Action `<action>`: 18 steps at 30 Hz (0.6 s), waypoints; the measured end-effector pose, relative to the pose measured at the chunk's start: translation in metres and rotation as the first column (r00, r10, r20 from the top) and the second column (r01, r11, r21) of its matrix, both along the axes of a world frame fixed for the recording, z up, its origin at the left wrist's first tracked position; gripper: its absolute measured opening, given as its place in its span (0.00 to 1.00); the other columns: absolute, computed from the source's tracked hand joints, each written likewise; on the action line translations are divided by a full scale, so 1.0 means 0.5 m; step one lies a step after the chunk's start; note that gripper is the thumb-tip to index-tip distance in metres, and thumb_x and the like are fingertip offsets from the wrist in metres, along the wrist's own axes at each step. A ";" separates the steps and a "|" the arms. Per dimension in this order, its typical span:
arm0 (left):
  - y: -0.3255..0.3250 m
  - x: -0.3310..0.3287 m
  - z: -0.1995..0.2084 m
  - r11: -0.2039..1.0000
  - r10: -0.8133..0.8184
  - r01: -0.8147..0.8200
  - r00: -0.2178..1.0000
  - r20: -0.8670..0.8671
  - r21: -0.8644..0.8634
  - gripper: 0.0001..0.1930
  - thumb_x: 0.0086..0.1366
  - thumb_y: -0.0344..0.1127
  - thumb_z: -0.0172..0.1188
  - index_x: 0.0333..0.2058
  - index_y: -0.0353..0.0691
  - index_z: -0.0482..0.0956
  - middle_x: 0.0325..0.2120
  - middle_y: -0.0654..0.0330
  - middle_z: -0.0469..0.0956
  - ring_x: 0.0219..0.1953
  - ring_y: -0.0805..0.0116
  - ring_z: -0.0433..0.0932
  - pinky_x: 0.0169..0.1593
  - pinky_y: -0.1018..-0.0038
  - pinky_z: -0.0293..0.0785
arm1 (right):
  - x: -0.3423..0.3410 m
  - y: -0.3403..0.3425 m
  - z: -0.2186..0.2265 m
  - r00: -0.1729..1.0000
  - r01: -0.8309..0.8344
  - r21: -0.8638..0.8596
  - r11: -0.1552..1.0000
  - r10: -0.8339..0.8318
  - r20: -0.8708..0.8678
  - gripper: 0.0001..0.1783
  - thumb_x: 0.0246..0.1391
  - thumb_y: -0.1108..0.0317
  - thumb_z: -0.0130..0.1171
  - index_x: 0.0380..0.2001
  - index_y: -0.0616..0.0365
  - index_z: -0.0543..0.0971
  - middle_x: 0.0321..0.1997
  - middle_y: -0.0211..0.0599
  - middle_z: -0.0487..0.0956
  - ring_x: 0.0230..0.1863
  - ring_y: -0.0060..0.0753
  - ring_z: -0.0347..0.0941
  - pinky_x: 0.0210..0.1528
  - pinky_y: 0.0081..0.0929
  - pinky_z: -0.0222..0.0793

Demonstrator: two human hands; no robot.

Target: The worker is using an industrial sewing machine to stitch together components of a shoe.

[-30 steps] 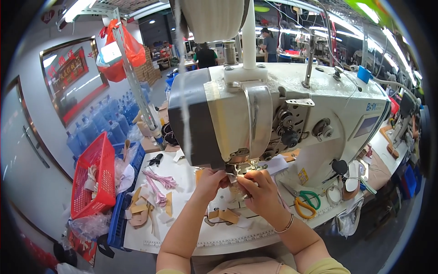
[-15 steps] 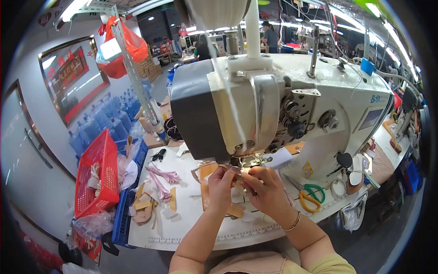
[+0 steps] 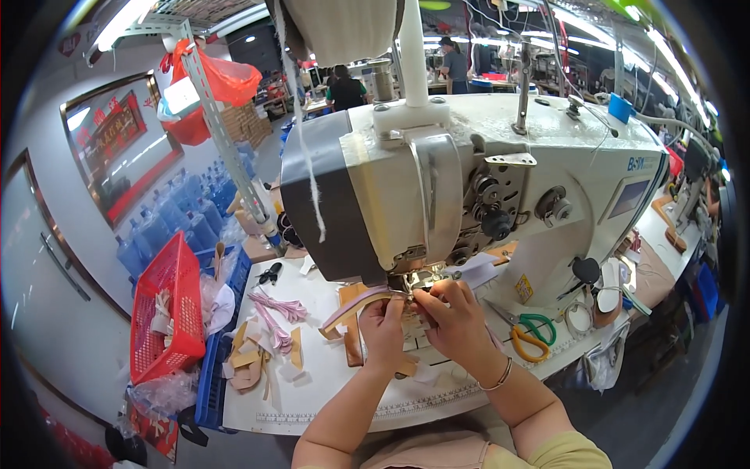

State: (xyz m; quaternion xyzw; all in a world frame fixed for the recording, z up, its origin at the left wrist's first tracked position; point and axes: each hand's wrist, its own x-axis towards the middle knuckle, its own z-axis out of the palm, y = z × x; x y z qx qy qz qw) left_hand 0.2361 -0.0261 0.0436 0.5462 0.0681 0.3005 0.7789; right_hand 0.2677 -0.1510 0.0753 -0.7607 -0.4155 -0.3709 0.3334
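Both my hands work close together below the head of a white sewing machine (image 3: 508, 195), by its metal presser foot area (image 3: 418, 281). My left hand (image 3: 381, 332) pinches a narrow tan and pink strip (image 3: 353, 307), which sticks out to the left past my fingers. On the other side of the foot, my right hand (image 3: 453, 319) has its thumb and fingers pressed together at the work. Whether the right fingers grip the strip's end or something smaller is hidden by the fingers. A brown flat piece (image 3: 353, 345) lies beneath the strip.
Scissors with orange and green handles (image 3: 533, 340) lie right of my right hand. Pink cord bundles (image 3: 273, 313), tan and white scraps (image 3: 248, 358) and black snips (image 3: 270, 273) lie to the left. A red basket (image 3: 168, 313) and a blue crate (image 3: 209, 387) flank the table.
The strip now extends out leftward beyond my left hand, where before a bent length showed near the needle area. My left hand has dropped slightly; the right hand stays close to the foot.
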 end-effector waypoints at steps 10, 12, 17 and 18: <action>-0.010 0.001 0.029 0.997 -0.003 0.004 1.000 0.008 -0.073 0.05 0.57 0.30 0.52 0.25 0.35 0.75 0.19 0.70 0.70 0.20 0.85 0.62 0.24 0.86 0.56 | 0.006 0.007 -0.009 1.000 0.009 0.038 0.999 -0.010 0.025 0.16 0.38 0.74 0.62 0.36 0.53 0.75 0.31 0.31 0.66 0.30 0.33 0.65 0.30 0.28 0.65; -0.004 -0.001 0.032 0.998 -0.029 0.029 1.000 0.001 -0.051 0.06 0.57 0.30 0.52 0.25 0.36 0.75 0.17 0.70 0.69 0.19 0.85 0.61 0.23 0.86 0.56 | 0.005 0.010 -0.009 1.000 0.006 0.042 0.999 -0.007 0.022 0.16 0.38 0.73 0.62 0.35 0.53 0.75 0.31 0.31 0.66 0.30 0.33 0.65 0.31 0.28 0.65; 0.047 -0.043 0.055 0.942 -0.213 0.257 0.954 -0.209 0.216 0.08 0.59 0.32 0.52 0.27 0.34 0.75 0.21 0.67 0.72 0.22 0.84 0.66 0.26 0.86 0.62 | -0.003 0.003 -0.005 1.000 -0.003 0.027 1.000 0.002 0.013 0.16 0.38 0.73 0.61 0.35 0.54 0.75 0.32 0.31 0.67 0.30 0.33 0.66 0.31 0.28 0.65; 0.062 -0.056 0.072 0.835 -0.311 0.439 0.874 -0.373 0.331 0.08 0.59 0.32 0.52 0.27 0.34 0.75 0.19 0.67 0.72 0.21 0.84 0.66 0.25 0.86 0.62 | 0.001 -0.001 -0.008 1.000 -0.003 0.009 1.000 0.003 -0.004 0.15 0.38 0.73 0.61 0.35 0.54 0.75 0.32 0.31 0.67 0.30 0.34 0.66 0.30 0.28 0.65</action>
